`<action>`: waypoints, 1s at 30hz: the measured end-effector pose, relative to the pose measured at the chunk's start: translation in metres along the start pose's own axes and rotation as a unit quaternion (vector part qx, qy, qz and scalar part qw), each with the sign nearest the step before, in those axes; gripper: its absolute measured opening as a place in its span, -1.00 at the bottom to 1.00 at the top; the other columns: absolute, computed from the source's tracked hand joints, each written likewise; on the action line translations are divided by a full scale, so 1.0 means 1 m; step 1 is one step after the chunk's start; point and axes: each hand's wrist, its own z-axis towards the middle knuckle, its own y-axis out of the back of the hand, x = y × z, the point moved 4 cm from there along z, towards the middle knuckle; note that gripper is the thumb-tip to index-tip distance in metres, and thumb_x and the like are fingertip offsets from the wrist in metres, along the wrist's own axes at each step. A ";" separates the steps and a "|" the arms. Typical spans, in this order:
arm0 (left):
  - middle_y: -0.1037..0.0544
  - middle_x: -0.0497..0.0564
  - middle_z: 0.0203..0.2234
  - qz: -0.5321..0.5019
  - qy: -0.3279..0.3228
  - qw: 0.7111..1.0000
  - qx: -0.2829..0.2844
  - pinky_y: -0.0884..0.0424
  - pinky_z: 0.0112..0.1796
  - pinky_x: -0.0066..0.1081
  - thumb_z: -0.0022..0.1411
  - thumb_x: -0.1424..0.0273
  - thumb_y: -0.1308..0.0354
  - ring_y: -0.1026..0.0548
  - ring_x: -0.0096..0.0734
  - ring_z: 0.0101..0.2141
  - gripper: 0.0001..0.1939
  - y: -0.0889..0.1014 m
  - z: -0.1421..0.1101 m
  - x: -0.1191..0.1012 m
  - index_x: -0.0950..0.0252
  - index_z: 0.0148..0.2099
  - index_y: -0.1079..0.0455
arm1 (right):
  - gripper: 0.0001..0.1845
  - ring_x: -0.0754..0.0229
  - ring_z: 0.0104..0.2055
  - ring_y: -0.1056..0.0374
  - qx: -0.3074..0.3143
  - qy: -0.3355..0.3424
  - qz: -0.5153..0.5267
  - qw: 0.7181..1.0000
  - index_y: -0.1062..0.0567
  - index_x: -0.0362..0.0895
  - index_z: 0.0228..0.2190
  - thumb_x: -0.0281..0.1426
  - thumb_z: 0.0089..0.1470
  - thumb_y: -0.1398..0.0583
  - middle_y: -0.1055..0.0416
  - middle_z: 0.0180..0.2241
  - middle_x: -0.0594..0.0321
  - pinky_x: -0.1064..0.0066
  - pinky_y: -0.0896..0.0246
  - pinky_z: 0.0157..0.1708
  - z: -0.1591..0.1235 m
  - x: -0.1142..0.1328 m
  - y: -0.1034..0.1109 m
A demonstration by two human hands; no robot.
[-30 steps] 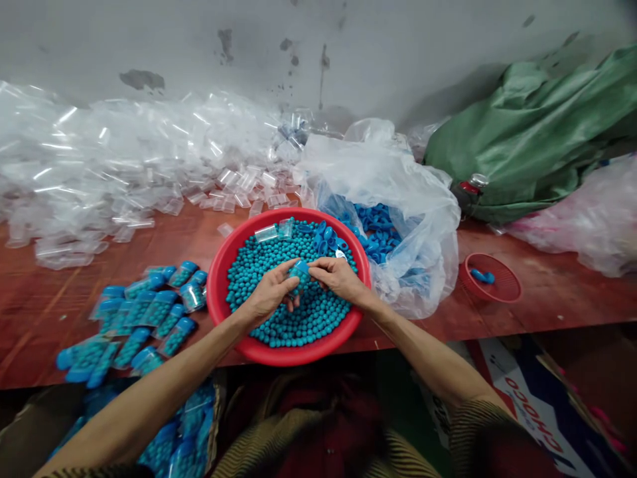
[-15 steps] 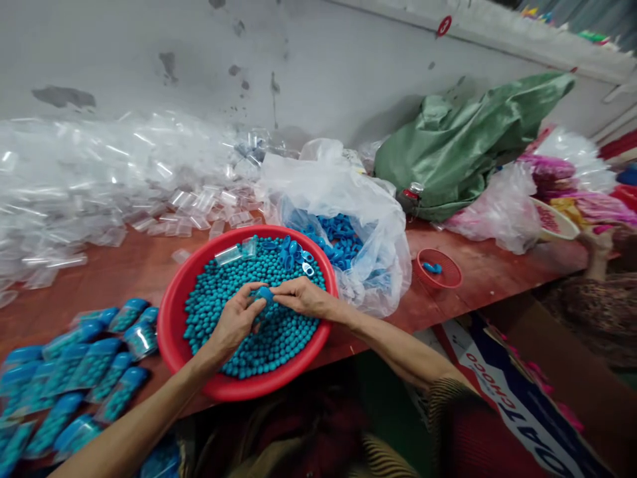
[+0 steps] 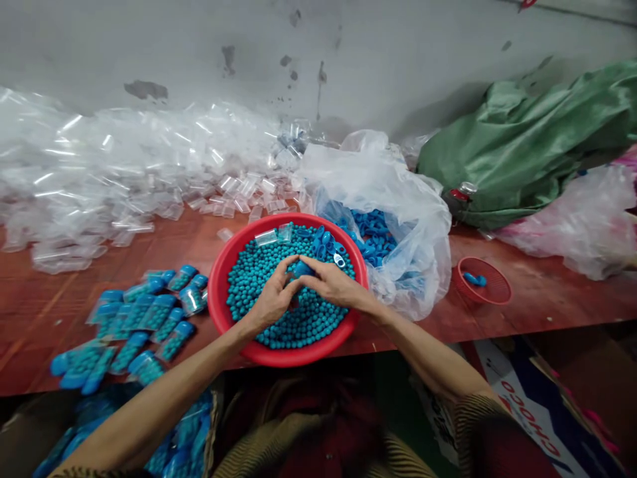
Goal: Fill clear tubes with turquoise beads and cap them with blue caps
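Over a red basin [image 3: 219,302] full of teal beads [image 3: 288,325], both my hands close round one small container with a blue cap [image 3: 302,269]. My left hand [image 3: 273,295] grips it from the left, thumb and fingers wrapped about its side. From the right, my right hand [image 3: 333,282] presses on the cap with thumb and fingers. The container's lower part is hidden by my hands. Empty clear tubes [image 3: 267,238] and several blue caps [image 3: 326,244] lie on the beads at the basin's far side.
Filled blue-capped containers [image 3: 134,322] lie left of the basin. Clear empty tubes [image 3: 114,159] heap along the wall. Behind the basin, a white plastic bag [image 3: 418,232] holds blue pieces. A small red basket [image 3: 490,282] and green sack [image 3: 517,139] are to the right.
My view has swung left, so everything sits further right. My right hand has moved from pinching the container's side to covering the blue cap, against my left fingers.
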 end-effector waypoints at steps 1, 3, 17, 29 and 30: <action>-0.33 -0.16 -0.54 -0.002 -0.011 1.000 -0.003 -0.27 -0.60 -0.51 0.15 0.27 -0.08 -0.30 -0.57 -0.65 -0.37 0.000 0.000 0.000 0.26 0.23 -0.01 | -0.32 0.03 0.02 -0.29 0.013 0.007 -0.040 0.999 -0.17 -0.22 0.16 -0.23 0.06 -0.16 -0.33 0.02 -0.02 0.19 -0.23 -0.03 -0.002 0.003 -0.005; -0.42 -0.07 -0.43 -0.001 -0.036 0.999 -0.012 -0.34 -0.43 -0.47 0.13 0.31 -0.10 -0.39 -0.50 -0.49 -0.40 0.001 0.000 0.000 0.28 0.21 -0.08 | 0.00 -0.11 0.12 -0.20 0.030 0.001 -0.106 0.994 0.04 -0.32 0.24 -0.15 -0.07 -0.26 -0.19 0.12 -0.21 0.12 -0.21 -0.01 -0.008 0.006 -0.015; -0.37 -0.10 -0.44 0.045 -0.032 0.993 -0.103 -0.32 -0.33 -0.47 0.06 0.38 -0.07 -0.33 -0.48 -0.40 -0.79 0.006 0.007 0.018 0.30 -0.21 -0.29 | -0.03 -0.10 -0.20 -0.39 0.051 -0.002 -0.386 0.921 0.20 -0.28 0.27 -0.02 0.04 -0.07 -0.31 -0.08 -0.14 0.17 -0.33 -0.32 -0.002 0.026 -0.042; -0.51 0.08 -0.35 0.529 0.064 0.809 -0.248 -0.29 -0.30 -0.31 0.24 0.20 0.10 -0.45 -0.19 -0.34 -0.54 0.125 -0.054 -0.035 0.23 0.14 -0.23 | -0.28 0.09 -0.19 -0.42 0.055 -0.019 -0.146 0.988 -0.03 -0.28 0.23 -0.29 0.13 -0.13 -0.49 -0.21 0.05 0.28 -0.27 -0.16 0.007 -0.008 -0.021; -0.51 0.11 -0.35 0.567 0.103 0.777 -0.254 -0.29 -0.31 -0.29 0.25 0.19 0.13 -0.45 -0.14 -0.32 -0.52 0.141 -0.060 -0.037 0.24 0.15 -0.23 | -0.39 0.10 -0.20 -0.43 0.056 -0.020 -0.160 0.985 -0.17 -0.25 0.18 -0.31 0.14 -0.12 -0.51 -0.24 0.08 0.29 -0.27 -0.17 0.009 -0.010 -0.017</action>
